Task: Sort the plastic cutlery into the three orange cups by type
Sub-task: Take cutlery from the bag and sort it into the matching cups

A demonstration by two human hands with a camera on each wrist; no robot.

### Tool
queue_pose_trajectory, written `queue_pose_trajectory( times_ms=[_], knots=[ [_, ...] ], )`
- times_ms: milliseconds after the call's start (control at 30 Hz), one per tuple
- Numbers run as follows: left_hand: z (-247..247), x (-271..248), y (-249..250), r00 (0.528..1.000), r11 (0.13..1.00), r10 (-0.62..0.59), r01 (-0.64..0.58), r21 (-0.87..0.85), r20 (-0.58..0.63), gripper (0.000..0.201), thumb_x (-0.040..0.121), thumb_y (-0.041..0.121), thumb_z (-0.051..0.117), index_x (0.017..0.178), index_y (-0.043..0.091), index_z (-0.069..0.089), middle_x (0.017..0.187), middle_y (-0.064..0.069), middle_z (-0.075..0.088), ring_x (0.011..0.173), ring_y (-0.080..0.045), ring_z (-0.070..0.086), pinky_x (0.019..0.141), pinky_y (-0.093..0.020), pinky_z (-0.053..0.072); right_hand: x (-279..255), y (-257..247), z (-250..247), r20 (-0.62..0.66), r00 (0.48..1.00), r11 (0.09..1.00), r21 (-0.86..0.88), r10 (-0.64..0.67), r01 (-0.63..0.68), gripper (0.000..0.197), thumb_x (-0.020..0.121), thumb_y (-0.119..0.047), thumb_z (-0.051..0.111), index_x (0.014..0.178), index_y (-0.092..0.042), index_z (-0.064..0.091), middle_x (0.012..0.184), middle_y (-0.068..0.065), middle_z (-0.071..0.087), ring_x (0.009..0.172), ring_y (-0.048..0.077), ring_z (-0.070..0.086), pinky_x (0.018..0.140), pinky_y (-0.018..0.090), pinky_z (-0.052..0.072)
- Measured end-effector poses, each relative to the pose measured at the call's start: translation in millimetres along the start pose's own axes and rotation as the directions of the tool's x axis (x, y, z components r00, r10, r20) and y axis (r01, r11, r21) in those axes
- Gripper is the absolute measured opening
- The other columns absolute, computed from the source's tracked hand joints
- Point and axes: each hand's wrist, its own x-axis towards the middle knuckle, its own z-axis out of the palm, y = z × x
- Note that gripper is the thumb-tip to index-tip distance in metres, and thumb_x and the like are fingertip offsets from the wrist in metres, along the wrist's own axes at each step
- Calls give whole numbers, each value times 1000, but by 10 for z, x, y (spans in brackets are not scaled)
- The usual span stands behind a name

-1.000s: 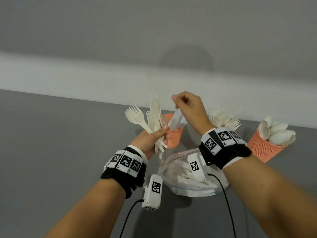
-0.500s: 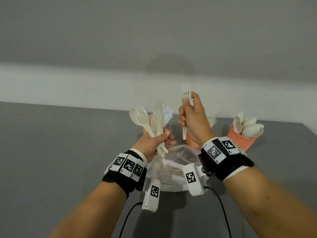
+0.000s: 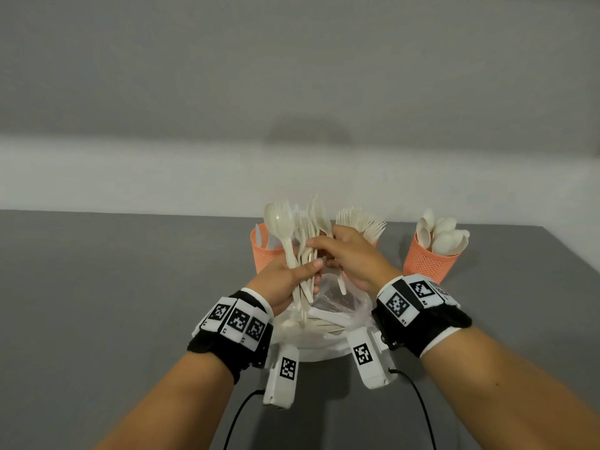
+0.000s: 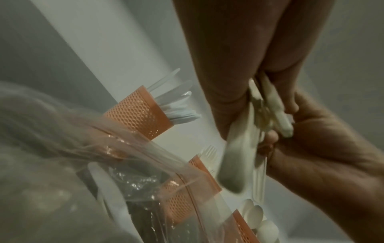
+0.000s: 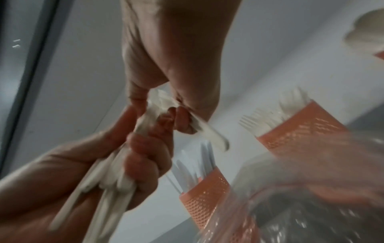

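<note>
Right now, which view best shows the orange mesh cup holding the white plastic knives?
Left wrist. The orange mesh cup of white plastic knives is unobstructed there, blades fanned out of its rim. The right wrist view shows it blurred and partly behind the clear plastic bag. In the head view it is mostly hidden behind the cutlery bundle.

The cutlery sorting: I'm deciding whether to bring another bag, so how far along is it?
Partly done. The right cup is full of spoons, the middle cup holds forks and the left cup holds knives. In hand: the left hand grips a mixed bunch of cutlery, and the right hand pinches one piece from it. Left: that bunch, plus more pieces in the clear plastic bag.
</note>
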Motion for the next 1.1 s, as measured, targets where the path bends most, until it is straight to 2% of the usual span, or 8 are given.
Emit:
queue_pose_trajectory(
  times_ms=[100,300,367,467,633,800,933,1100],
  knots=[
    [35,6,9,1000,997,-6,8,-77,24,13,92,5,51,103,5,57,69,-1,68,58,-11,64,55,-23,53,2,36,-64,-60,997,994,97,49,-43,13,89,-10,55,76,-8,53,53,7,52,37,16,46,47,29,39],
    [109,50,86,998,995,-34,40,-90,61,20,94,3,43,99,1,62,80,-9,73,71,-18,72,68,-30,60,-27,127,-150,37,999,984,175,34,-40,16,90,-20,58,101,-9,61,45,-6,53,39,7,43,42,22,42],
    [165,69,102,998,996,-28,33,-80,59,20,94,2,44,105,4,61,85,-14,71,74,-22,71,73,-36,60,-45,139,-170,74,997,983,178,35,-48,10,81,-22,66,90,-19,68,62,-3,67,55,13,59,53,26,51],
    [236,85,92,999,999,-34,34,-10,6,18,92,2,48,104,9,61,95,-19,67,82,-28,68,78,-42,56,-23,167,-201,93,993,966,240,74,-95,23,69,-23,73,90,-17,68,88,10,73,82,27,70,73,41,57],
    [305,84,56,997,997,-66,67,30,-30,17,91,3,52,102,12,61,102,-22,65,88,-34,66,73,-46,56,-36,159,-203,63,996,961,266,55,-70,13,83,-3,64,93,-10,68,81,8,74,77,21,72,60,31,58],
    [289,105,56,987,986,-157,154,60,44,17,92,9,52,107,10,60,103,-24,65,100,-42,62,82,-52,53,-15,206,-247,55,997,970,231,61,-72,9,86,-9,62,92,-9,69,85,10,72,78,22,71,63,32,58],
    [223,144,78,977,976,-206,209,-62,58,27,96,15,43,102,-2,63,89,-17,70,79,-25,70,76,-36,57,22,203,-337,-53,994,930,360,95,-70,16,91,-19,57,80,-9,63,73,6,67,58,16,66,43,24,50],
    [224,174,114,975,970,-219,214,-117,-34,29,100,13,35,94,4,62,71,-6,73,64,-16,71,66,-29,58,143,199,-404,-274,961,844,523,31,121,15,91,-16,56,78,-10,53,54,-2,51,46,10,53,64,30,59]
  ],
)
